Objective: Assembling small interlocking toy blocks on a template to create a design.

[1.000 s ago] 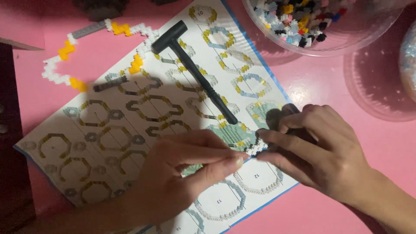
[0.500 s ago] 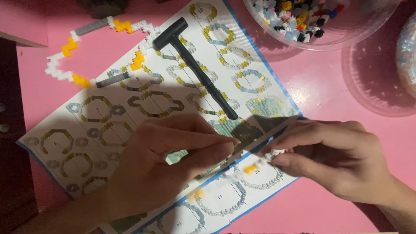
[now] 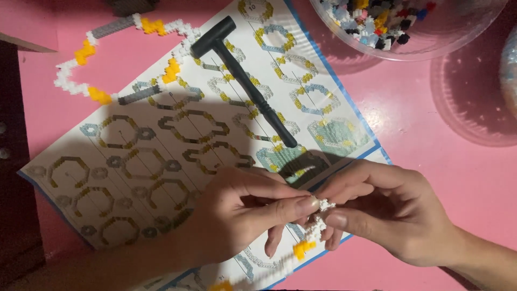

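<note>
My left hand (image 3: 245,215) and my right hand (image 3: 385,210) meet low in the middle, both pinching a short strip of small white bricks (image 3: 319,218) with a yellow piece (image 3: 302,248) lower down. The strip hangs just above the printed instruction sheet (image 3: 140,156). A small black hammer (image 3: 245,81) lies diagonally on the sheet's upper part. A ring of white, yellow and grey bricks (image 3: 99,62) rests at the upper left, partly on the pink table (image 3: 425,145).
A clear bowl (image 3: 409,27) with several mixed coloured bricks stands at the top right. Another clear round container (image 3: 474,99) sits at the right edge. A dark strip (image 3: 13,161) runs down the left side.
Both hands have shifted a little to the right and lifted the white strip off the sheet. The view has moved slightly too; the hammer and ring lie where they were.
</note>
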